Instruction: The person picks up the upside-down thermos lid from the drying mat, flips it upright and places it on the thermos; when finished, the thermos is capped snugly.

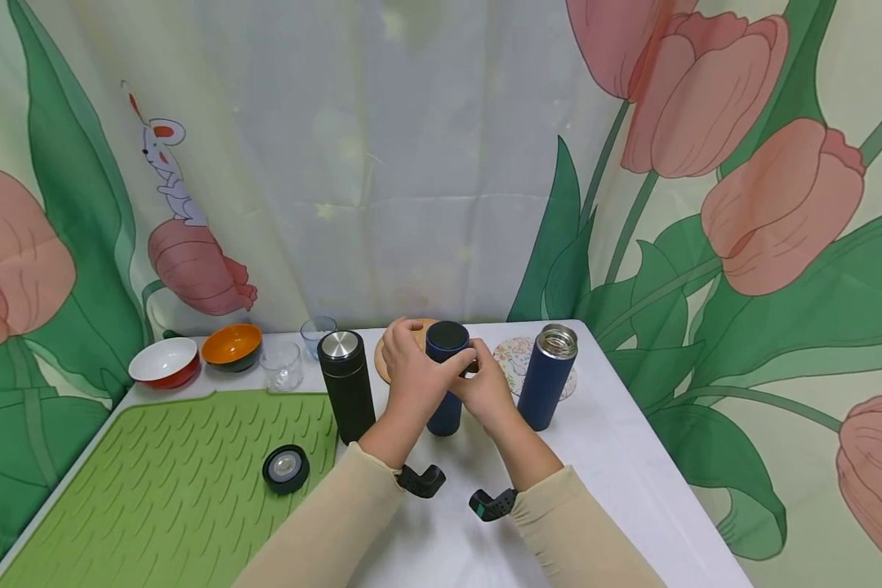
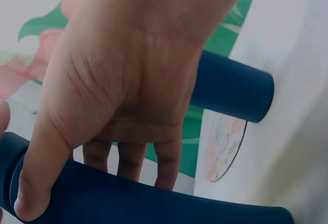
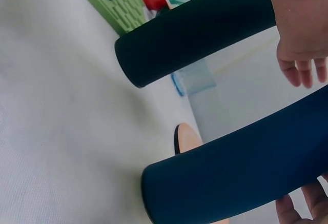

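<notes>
1. Beige sleeves [image 1: 323,531] came nearest the camera, entering from the bottom of the frame and slanting to its middle, a black wrist device [image 1: 420,482] at the inner side of each wrist.
2. Behind everything hung a tulip-printed curtain [image 1: 412,163], meeting the back edge of the table.
3. White cloth covered the table [image 1: 632,498]; its right edge ran diagonally toward the lower right, and a stretch of cloth lay between that edge and the right sleeve.
4. Across the lower left spread a green ridged mat [image 1: 176,482].
5. Upright at centre stood the middle blue bottle [image 1: 445,416]. The left hand [image 1: 414,371] gripped its upper part, thumb in front and fingers behind; the right hand [image 1: 487,388] held it from the other side with bent fingers.
6. Two bottles flanked the hands: a black bottle [image 1: 347,392], its base partly behind the left forearm, and an uncapped blue bottle [image 1: 544,392] just beyond the right hand, limiting sideways room.
7. Partly hidden behind these were a round wooden board [image 1: 384,359] and a round patterned mat [image 1: 513,353].
8. Toward the table's far left corner sat a red-and-white bowl [image 1: 165,363] and an orange bowl [image 1: 233,347].
9. Two clear cups [image 1: 282,367] stood between the bowls and the black bottle.
10. Smallest, a black lid [image 1: 286,469] lay on the green ridged mat.
</notes>
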The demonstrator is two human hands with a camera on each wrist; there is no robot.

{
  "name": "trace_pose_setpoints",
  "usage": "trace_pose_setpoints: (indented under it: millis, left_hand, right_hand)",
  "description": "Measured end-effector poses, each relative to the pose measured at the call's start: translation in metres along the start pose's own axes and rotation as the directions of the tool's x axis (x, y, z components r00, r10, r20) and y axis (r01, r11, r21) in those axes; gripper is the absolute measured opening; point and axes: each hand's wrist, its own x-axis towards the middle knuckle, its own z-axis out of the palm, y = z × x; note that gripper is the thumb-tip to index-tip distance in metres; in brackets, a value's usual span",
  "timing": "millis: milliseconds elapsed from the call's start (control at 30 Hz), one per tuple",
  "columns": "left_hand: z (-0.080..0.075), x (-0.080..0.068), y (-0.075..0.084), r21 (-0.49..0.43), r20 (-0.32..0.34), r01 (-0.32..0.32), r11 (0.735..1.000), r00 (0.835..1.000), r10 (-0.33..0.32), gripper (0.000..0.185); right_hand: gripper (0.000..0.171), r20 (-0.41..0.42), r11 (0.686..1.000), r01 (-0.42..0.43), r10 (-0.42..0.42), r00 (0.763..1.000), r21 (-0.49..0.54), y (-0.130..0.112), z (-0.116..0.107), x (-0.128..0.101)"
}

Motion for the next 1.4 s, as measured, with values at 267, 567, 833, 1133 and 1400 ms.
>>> trace_pose_setpoints:
  millis: [267, 567, 833, 1133, 1400]
  left_hand:
    - [-0.007, 0.005, -0.002, -0.086, 0.122, 0.021, 0.996, 0.992, -0.010, 0.058]
    - [-0.016, 0.010, -0.003, -0.102, 0.176, 0.027, 0.994, 0.984, -0.008, 0.058]
    - [-0.010, 0.007, -0.003, -0.061, 0.189, 0.010, 0.998, 0.982, 0.002, 0.063]
    - [-0.013, 0.008, 0.000, -0.093, 0.186, 0.048, 0.995, 0.982, -0.030, 0.066]
    - [-0.011, 0.006, 0.000, -0.102, 0.233, 0.082, 0.991, 0.971, -0.057, 0.068]
  right_hand:
    - [0.051, 0.008, 1.000, 0.003, -0.003, 1.000, -0.004, 0.003, 0.001, 0.001]
    - [0.053, 0.031, 1.000, -0.001, 0.001, 1.000, -0.002, -0.001, 0.004, 0.005]
    - [0.051, 0.020, 1.000, -0.026, 0.027, 0.999, -0.008, 0.003, 0.002, 0.005]
    - [0.053, 0.035, 1.000, -0.005, 0.005, 0.999, -0.005, -0.001, 0.003, 0.009]
    - [0.052, 0.004, 0.999, -0.035, 0.035, 0.999, -0.009, 0.004, 0.001, 0.003]
